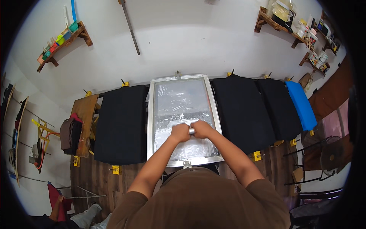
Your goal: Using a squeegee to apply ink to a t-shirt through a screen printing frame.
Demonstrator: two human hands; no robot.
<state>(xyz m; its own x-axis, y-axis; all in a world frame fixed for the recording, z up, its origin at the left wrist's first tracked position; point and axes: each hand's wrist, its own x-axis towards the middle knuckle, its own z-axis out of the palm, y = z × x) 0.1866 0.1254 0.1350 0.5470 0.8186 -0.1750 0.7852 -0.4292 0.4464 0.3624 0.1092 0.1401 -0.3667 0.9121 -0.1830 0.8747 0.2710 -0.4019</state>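
Observation:
Both my fists meet over the lower middle of a screen-printing frame (151,126). My left hand (180,132) and my right hand (202,129) are closed round a squeegee (191,131); only a bit of its silver-grey handle shows between them. The blade is hidden under my hands. Beneath, the screen mesh (182,97) looks shiny and wrinkled, with whitish streaks near my fists and a grey band just above them. A metal clamp (187,164) grips the frame's near edge, and another clamp (178,74) stands at its far edge.
Boards covered in black fabric (120,126) flank the frame, with a blue-covered one (301,105) at far right. Folded garments (71,133) lie on a wooden board (85,110) at left. Shelves hold tubs along the wall. Another person's legs (89,213) show at lower left, beside red cloth (57,200).

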